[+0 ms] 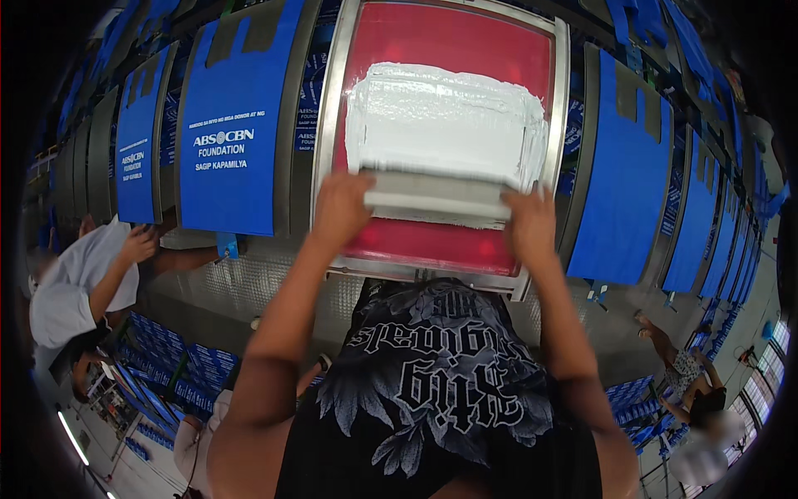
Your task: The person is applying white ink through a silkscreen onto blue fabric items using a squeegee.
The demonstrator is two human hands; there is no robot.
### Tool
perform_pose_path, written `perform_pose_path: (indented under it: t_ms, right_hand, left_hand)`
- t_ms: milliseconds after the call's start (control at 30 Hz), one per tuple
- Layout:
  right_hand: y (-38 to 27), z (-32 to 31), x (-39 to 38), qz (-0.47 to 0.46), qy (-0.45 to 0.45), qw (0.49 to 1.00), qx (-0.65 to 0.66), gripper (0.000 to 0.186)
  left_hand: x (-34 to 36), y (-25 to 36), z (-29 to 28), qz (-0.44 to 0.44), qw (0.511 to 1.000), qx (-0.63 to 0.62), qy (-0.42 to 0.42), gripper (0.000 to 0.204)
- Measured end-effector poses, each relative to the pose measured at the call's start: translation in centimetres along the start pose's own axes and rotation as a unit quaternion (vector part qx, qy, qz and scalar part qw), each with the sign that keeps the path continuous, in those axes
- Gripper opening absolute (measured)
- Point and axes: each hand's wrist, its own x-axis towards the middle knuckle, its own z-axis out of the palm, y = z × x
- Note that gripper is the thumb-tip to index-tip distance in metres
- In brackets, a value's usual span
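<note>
In front of me lies a screen-printing frame (560, 100) with metal edges and a red screen (449, 41). White ink (449, 116) covers a broad rectangle of the mesh, with ragged, thicker borders. A wide squeegee (436, 197) lies crosswise at the near end of the ink, slightly blurred. My left hand (342, 206) is closed on its left end and my right hand (530, 223) on its right end. Both forearms stretch forward over the near part of the frame.
Blue printed fabric panels (237, 125) hang over boards to the left, and more blue panels (623, 166) line the right. People (83, 283) are at work at the left and lower right. Stacks of blue printed pieces (158, 341) stand at lower left.
</note>
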Motion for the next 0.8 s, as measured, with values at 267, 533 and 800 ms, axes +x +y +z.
perform_pose_path:
  t_ms: [267, 533, 800]
  right_hand:
    - [4.8, -3.8, 11.4, 0.023, -0.054, 0.998, -0.031, 0.037]
    - [-0.4, -0.2, -1.3, 0.027, -0.021, 0.999, 0.011, 0.037]
    - [5.9, -3.7, 12.1, 0.049, -0.080, 0.994, -0.055, 0.039]
  left_hand:
    - [12.7, -0.9, -3.8, -0.027, 1.000, 0.012, -0.009, 0.031]
    - [-0.1, -0.1, 0.0, -0.007, 0.999, -0.025, -0.020, 0.039]
    - [15.5, -0.4, -4.7, -0.041, 0.997, 0.008, -0.072, 0.037]
